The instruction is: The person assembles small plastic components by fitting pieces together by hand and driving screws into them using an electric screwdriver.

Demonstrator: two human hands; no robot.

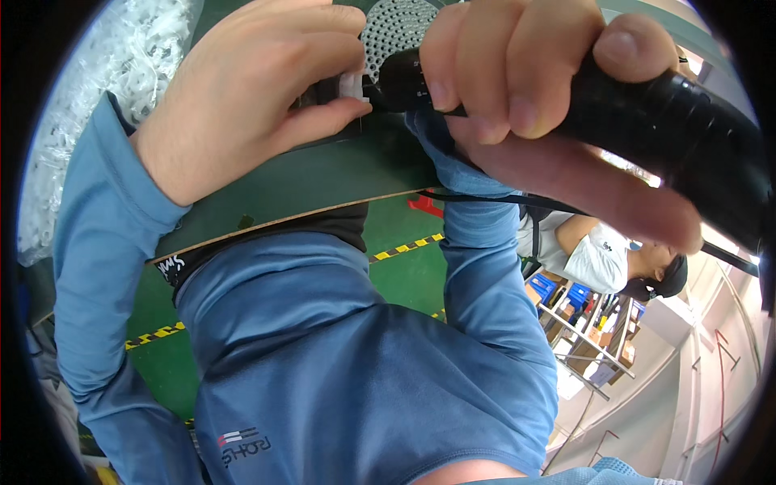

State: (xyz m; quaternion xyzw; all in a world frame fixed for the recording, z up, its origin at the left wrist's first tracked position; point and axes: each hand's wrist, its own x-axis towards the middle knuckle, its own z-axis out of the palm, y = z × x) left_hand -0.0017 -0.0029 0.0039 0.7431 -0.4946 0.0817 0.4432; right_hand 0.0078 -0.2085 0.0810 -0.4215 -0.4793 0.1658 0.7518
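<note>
our right hand (517,73) is gripping the long black tool (663,113), its tip pointing left at the small white part (353,85) our left hand (259,89) fingers are pinching.

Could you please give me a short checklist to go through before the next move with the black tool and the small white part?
1. Right hand wrapped firmly round the black tool: ok.
2. Left hand pinching the small white part at the tool's tip: ok.
3. Tool tip seated squarely on the white part: cannot tell, fingers cover the joint.
4. Perforated grey disc behind the tip free of the fingers: cannot tell, only partly in view.
5. Work held over the green table: ok.
6. Tool's black cable hanging free of the blue sleeve: not ok, it crosses it.
</note>
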